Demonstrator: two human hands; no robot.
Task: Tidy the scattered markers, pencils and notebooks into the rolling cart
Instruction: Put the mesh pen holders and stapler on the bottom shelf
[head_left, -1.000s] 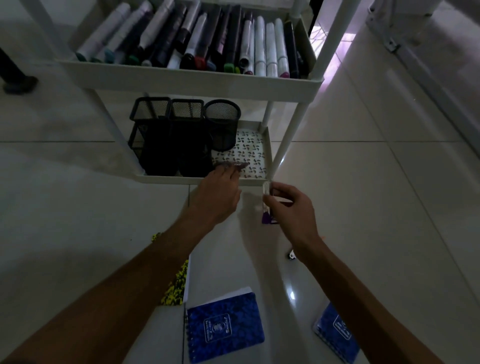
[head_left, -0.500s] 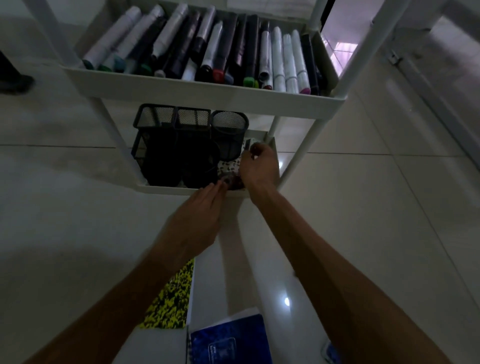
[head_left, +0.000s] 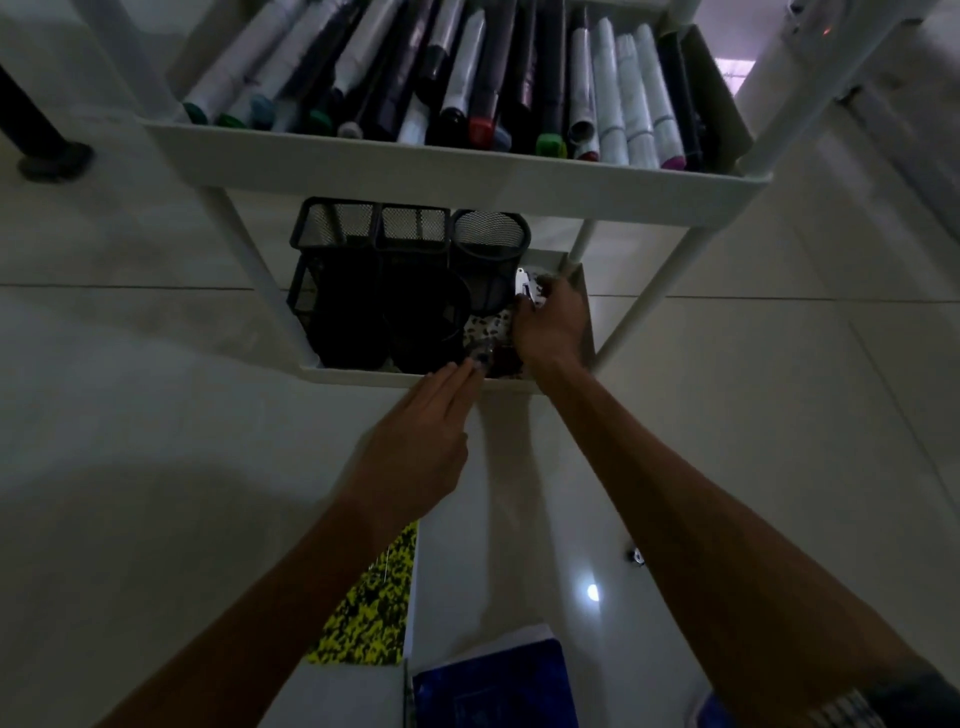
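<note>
The white rolling cart (head_left: 457, 182) stands before me. Its upper shelf is packed with markers (head_left: 467, 78) lying side by side. On the lower shelf (head_left: 363, 375) stand black mesh pen holders (head_left: 395, 291) beside a patterned notebook (head_left: 488, 327). My right hand (head_left: 550, 332) reaches into the lower shelf's right side and pinches a white marker (head_left: 522, 285) next to the round holder. My left hand (head_left: 415, 447) stretches to the shelf's front rim, fingers fairly straight, tips touching a small shiny object (head_left: 480, 358).
On the tiled floor near me lie a yellow-and-black notebook (head_left: 374, 608), a blue notebook (head_left: 493, 686), a second blue one (head_left: 719, 712) at the bottom edge, and a small object (head_left: 636, 557). A dark foot (head_left: 52, 156) stands at far left.
My right hand carried the white marker from the floor in front of the cart into the lower shelf. My view moved closer to the cart. The left hand stayed at the shelf's front.
</note>
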